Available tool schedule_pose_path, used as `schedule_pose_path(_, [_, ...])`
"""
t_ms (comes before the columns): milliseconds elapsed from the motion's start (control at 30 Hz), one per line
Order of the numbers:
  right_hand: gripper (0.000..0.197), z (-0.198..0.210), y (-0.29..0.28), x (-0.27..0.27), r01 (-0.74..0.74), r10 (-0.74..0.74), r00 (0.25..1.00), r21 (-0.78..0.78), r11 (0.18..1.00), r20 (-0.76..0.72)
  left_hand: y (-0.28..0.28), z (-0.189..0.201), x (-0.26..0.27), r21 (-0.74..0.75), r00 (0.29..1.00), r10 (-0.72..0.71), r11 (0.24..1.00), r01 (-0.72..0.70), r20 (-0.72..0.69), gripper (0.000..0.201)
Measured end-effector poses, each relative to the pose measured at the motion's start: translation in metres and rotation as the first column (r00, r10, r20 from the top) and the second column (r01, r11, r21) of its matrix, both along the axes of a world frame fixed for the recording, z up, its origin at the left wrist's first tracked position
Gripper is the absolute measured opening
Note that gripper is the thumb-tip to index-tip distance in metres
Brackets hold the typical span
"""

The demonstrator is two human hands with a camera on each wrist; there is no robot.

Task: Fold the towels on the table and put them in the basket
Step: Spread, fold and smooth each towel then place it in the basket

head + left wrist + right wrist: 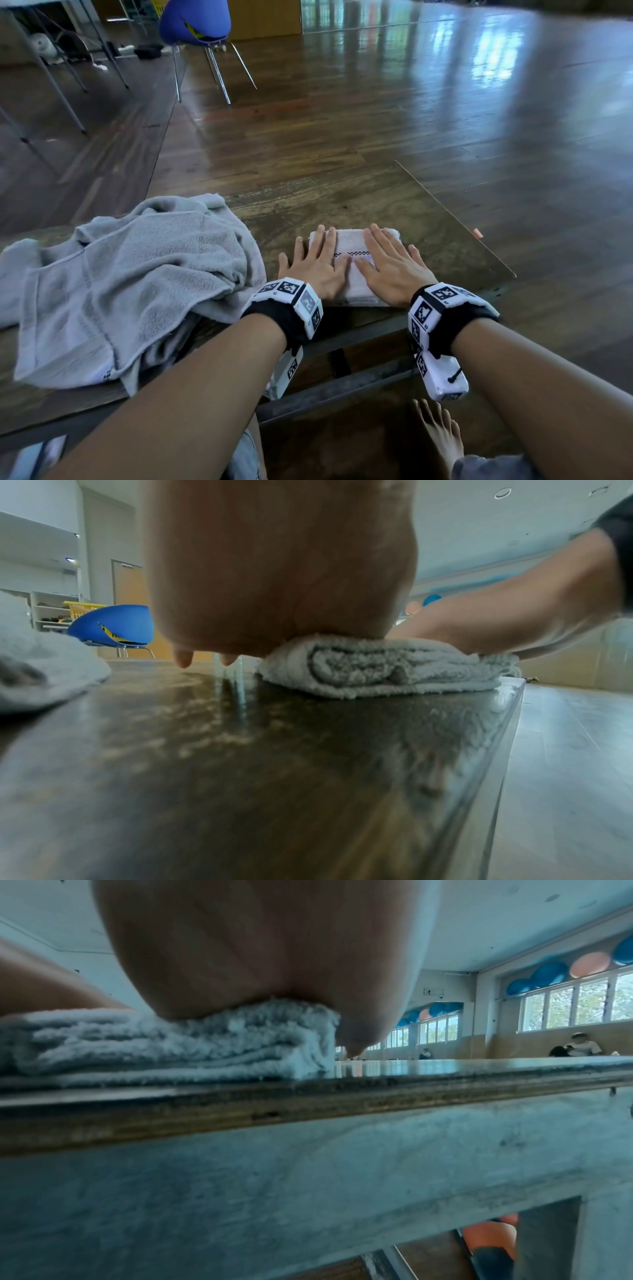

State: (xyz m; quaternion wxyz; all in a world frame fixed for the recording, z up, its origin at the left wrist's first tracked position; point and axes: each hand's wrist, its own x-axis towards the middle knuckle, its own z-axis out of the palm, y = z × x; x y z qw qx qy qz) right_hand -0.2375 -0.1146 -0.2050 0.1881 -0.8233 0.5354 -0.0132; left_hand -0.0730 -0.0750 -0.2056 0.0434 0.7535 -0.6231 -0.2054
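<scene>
A small white towel (352, 245), folded into a thick rectangle, lies on the dark wooden table (394, 212) near its front edge. Both my hands press flat on it, fingers straight: the left hand (317, 260) on its left half, the right hand (394, 262) on its right half. The left wrist view shows the folded towel (377, 669) under my left palm (274, 574), with layered edges facing the camera. In the right wrist view my right palm (267, 947) weighs on the towel (171, 1047). A crumpled grey towel (130, 281) lies unfolded at the table's left. No basket is in view.
The table's right edge (455, 219) runs close to the folded towel, with wooden floor beyond. A blue chair (195, 20) stands on the floor behind the table. My bare foot (442, 435) shows under the table front. People sit far off by the windows (575, 1047).
</scene>
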Motion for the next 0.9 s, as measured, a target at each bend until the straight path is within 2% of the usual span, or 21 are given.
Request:
schedule_pose_path(433, [0.066, 0.004, -0.002, 0.004, 0.062, -0.065, 0.996, 0.057, 0.996, 0.057, 0.005, 0.004, 0.002, 0.056, 1.0, -0.013, 0.998, 0.014, -0.011, 0.065])
schedule_pose_path(633, [0.069, 0.004, 0.003, -0.007, -0.002, 0.0, 1.0, 0.074, 0.997, 0.028, 0.0, 0.004, 0.005, 0.062, 1.0, 0.014, 0.998, -0.013, -0.006, 0.065])
schedule_pose_path(900, [0.065, 0.007, 0.007, -0.02, 0.063, -0.066, 0.998, 0.11, 0.992, 0.018, -0.001, 0.0, 0.008, 0.047, 1.0, -0.008, 0.999, 0.008, -0.008, 0.065])
